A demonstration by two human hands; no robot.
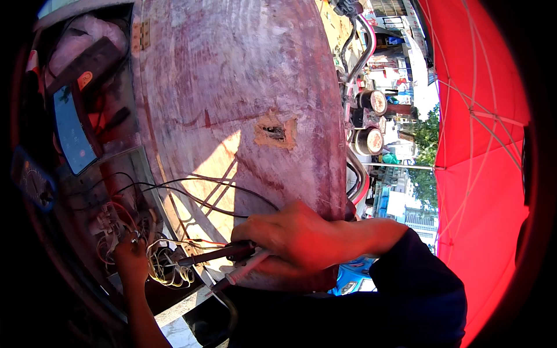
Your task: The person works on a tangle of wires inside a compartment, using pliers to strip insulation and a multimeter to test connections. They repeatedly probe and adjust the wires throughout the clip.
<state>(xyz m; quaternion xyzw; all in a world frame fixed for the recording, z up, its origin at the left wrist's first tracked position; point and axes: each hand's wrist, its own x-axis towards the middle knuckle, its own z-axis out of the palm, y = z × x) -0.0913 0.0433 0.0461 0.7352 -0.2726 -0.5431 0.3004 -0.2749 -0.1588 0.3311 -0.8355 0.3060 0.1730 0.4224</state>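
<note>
My right hand [287, 238] is closed around two slender probe-like tools, a black one [209, 255] and a pinkish-grey one [246, 269]. Their tips point left, toward a loose bundle of yellow and white wires [168, 269]. Thin black cables [203, 202] run from the left side across to this hand. Down among the wiring, my left hand [132, 258] has its fingertips pinched together by a small shiny part. What they grip is too small to make out. White connectors [109, 219] and a red wire lie just beyond these fingers.
A worn, purplish board [232, 69] with a hinge [141, 36] fills the middle. On the left are a blue-edged meter with a dial [36, 180], a lit screen [74, 130] and a pinkish bag [87, 40]. Handlebars with round gauges [369, 141] and a red canopy [484, 145] stand right.
</note>
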